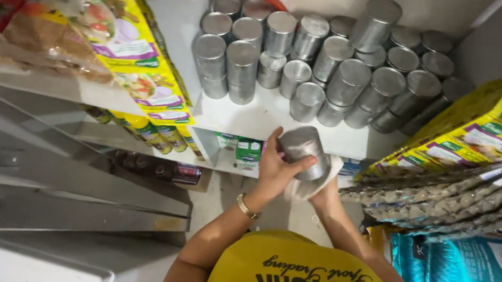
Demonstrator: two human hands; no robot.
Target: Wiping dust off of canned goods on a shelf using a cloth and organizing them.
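At the upper left of the frame, yellow food packets (143,73) hang over the edge of a shelf in overlapping rows, laid like shingles so each printed face shows. Below them a row of small yellow-capped bottles (156,135) stands on a lower shelf, tucked under the packets.

At centre, your left hand (275,170) wraps a plain metal can (304,152), thumb on the near side and fingers curled across its wall, clamped firmly on it. The can is tilted with its flat end turned up and to the left, held just in front of the white shelf edge (246,120); that tilt exposes the side wall to the white cloth (313,185) beneath it. Your right hand (324,194) is mostly hidden under the cloth and can, so you cannot tell how its fingers lie, though it seems to press the cloth against the can.

The can is unlabelled, dull silver, with a ribbed wall and a rimmed end.

Above it, matching cans (323,63) crowd the shelf, some stacked two high, several leaning toward the right. At the right of the frame, yellow-and-green pouches (484,141) lie fanned above a teal bag (467,277).
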